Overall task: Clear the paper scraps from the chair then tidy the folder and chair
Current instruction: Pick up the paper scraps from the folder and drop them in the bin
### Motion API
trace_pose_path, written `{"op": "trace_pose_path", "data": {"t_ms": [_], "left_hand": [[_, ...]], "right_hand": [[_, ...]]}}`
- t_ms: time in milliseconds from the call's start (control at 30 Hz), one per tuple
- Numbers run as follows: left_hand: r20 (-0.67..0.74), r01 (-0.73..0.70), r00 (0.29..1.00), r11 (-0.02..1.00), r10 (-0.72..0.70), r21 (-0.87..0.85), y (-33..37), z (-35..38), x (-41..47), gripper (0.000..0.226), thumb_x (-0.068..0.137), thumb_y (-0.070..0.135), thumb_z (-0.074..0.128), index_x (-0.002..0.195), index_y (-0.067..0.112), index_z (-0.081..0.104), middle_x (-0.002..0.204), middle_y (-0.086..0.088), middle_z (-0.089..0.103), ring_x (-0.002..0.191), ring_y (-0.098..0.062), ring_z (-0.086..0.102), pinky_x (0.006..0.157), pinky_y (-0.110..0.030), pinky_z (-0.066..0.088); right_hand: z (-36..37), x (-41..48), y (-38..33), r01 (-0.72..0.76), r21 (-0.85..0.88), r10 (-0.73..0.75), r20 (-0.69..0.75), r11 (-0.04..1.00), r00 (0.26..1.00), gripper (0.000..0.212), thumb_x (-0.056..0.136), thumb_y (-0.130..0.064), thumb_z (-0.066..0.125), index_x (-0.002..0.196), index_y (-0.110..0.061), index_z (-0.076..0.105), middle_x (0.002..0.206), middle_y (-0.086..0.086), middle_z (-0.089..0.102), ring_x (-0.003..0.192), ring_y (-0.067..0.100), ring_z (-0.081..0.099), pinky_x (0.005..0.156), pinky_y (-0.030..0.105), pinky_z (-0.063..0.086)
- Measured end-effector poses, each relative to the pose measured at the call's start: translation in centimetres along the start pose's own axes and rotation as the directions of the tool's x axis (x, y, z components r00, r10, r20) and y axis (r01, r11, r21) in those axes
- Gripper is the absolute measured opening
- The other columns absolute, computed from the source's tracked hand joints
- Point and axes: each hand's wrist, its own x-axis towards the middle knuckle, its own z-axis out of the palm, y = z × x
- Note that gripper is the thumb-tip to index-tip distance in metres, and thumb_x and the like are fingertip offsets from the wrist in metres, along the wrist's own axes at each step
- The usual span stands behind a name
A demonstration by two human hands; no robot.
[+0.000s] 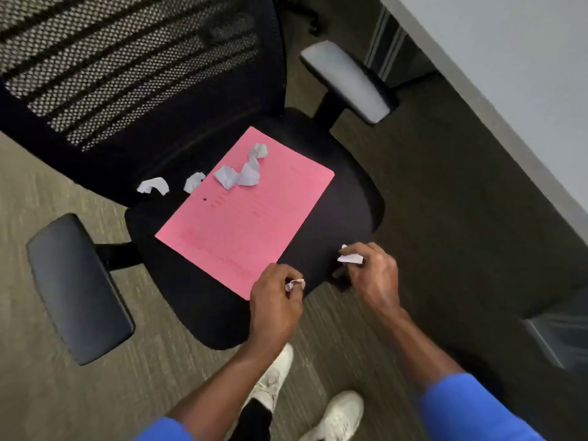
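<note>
Loose scraps (153, 186): two white crumples on the black chair seat (343, 211), at nine o'clock from the folder.
Folder (245, 214): pink, flat on the seat, three more crumples (245, 173) at its twelve o'clock end.
My left hand (275, 300): fingers pinched on a small scrap (294, 284), at the folder's six o'clock corner.
My right hand (372, 272): fingers closed on a crumpled scrap (350, 257), at three o'clock from my left.
</note>
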Motion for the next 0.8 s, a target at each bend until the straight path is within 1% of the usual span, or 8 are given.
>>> {"op": "trace_pose_path", "data": {"t_ms": [133,267,333,467,567,667,767,800], "left_hand": [[0.181,0.109,0.978,0.993,-0.101,-0.036,1.7,5.7,-1.7,0.011,0.084,0.014,0.081,0.083,0.022,0.073,0.081,0.008,0.073,0.076,-0.007,0.07,0.077,-0.035,0.059],[0.343,0.108,0.933,0.994,-0.111,0.029,3.6,11.4,-3.9,0.01,0.087,0.018,0.081,0.082,0.02,0.072,0.079,0.005,0.076,0.076,-0.013,0.071,0.075,-0.028,0.054],[0.426,0.097,0.898,0.994,-0.112,0.058,3.8,14.4,-5.2,0.014,0.087,0.018,0.08,0.078,0.023,0.07,0.077,0.006,0.076,0.076,-0.016,0.072,0.075,-0.029,0.056],[0.559,0.157,0.806,0.981,-0.194,0.113,3.1,21.2,-9.3,0.023,0.08,0.018,0.082,0.068,0.028,0.066,0.071,0.005,0.076,0.072,-0.021,0.076,0.073,-0.044,0.065],[0.621,0.198,0.738,0.964,-0.266,0.178,2.4,27.3,-13.1,0.009,0.074,0.028,0.079,0.074,0.029,0.071,0.075,0.0,0.078,0.079,-0.032,0.077,0.075,-0.048,0.065],[0.669,0.13,0.691,0.957,-0.275,0.259,4.6,32.1,-17.0,0.015,0.082,0.023,0.075,0.081,0.008,0.074,0.084,-0.009,0.079,0.084,-0.028,0.074,0.076,-0.038,0.058],[0.693,0.176,0.669,0.964,-0.267,0.201,6.0,36.8,-19.8,0.029,0.088,-0.008,0.053,0.066,0.007,0.066,0.058,0.002,0.068,0.056,-0.011,0.062,0.067,-0.032,0.041],[0.716,0.229,0.635,0.956,-0.29,0.184,6.0,38.4,-20.5,0.032,0.088,-0.006,0.052,0.067,0.014,0.067,0.06,0.004,0.066,0.059,-0.011,0.064,0.068,-0.03,0.041]], "right_hand": [[-1.7,-6.5,5.1,-0.198,0.1,0.2,-0.01,0.975,0.98,0.04,0.073,0.002,0.078,0.092,-0.033,0.081,0.087,-0.019,0.069,0.077,0.0,0.062,0.076,0.003,0.042],[-2.6,-12.8,11.6,-0.404,0.137,0.408,-0.003,0.905,0.913,0.044,0.071,0.0,0.073,0.095,-0.036,0.081,0.1,-0.017,0.079,0.083,0.004,0.071,0.078,0.026,0.055],[-3.3,-15.7,14.7,-0.49,0.173,0.501,-0.02,0.854,0.865,0.042,0.075,0.001,0.072,0.097,-0.034,0.081,0.102,-0.02,0.078,0.084,0.002,0.072,0.077,0.026,0.056],[-4.6,-21.0,21.1,-0.668,0.313,0.717,-0.061,0.675,0.695,0.029,0.084,-0.001,0.074,0.098,-0.025,0.082,0.088,-0.014,0.077,0.069,-0.018,0.064,0.061,0.002,0.045],[-5.0,-24.5,26.0,-0.697,0.389,0.782,-0.112,0.603,0.614,0.024,0.084,-0.002,0.077,0.094,-0.024,0.082,0.089,-0.008,0.08,0.078,0.001,0.073,0.071,0.003,0.047],[-5.1,-27.3,30.8,-0.68,0.416,0.791,-0.203,0.603,0.578,0.011,0.081,-0.018,0.078,0.091,-0.014,0.081,0.093,0.008,0.081,0.086,0.022,0.076,0.086,0.029,0.058],[-4.5,-29.7,36.8,-0.73,0.414,0.836,-0.197,0.544,0.512,0.038,0.071,-0.045,0.066,0.093,-0.019,0.083,0.094,0.01,0.082,0.088,0.029,0.077,0.082,0.043,0.061],[-3.9,-30.9,39.8,-0.741,0.405,0.843,-0.202,0.536,0.499,0.039,0.068,-0.046,0.065,0.093,-0.022,0.082,0.094,0.012,0.082,0.089,0.033,0.078,0.082,0.046,0.061]]}}
